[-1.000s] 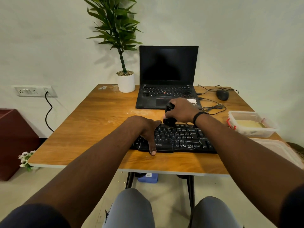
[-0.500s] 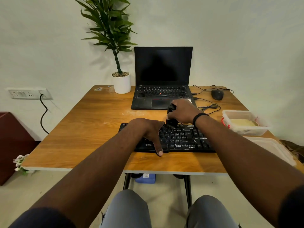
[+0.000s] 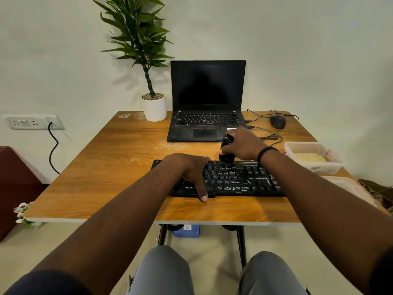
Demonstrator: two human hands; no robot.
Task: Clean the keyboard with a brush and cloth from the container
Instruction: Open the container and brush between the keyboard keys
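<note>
The keyboard (image 3: 223, 179), black and streaked with pale dust, lies at the table's (image 3: 106, 167) near edge, and brushing is in hand. The right hand (image 3: 242, 145) grips a black brush (image 3: 226, 151) at its top row, while the left hand (image 3: 187, 171) rests flat on its left half, thumb over the front edge. Next, I judge, sweep row by row; the cloth waits in the container (image 3: 312, 156).

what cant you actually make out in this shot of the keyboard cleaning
- Head view: the brush bristles are hidden by the right hand and too dark to separate from the keyboard.
- The keyboard's left part lies under the left hand; its right end is behind the right forearm.
- The container holds something pale; whether it is the cloth cannot be told.
- The lid is partly covered by that forearm.
</note>
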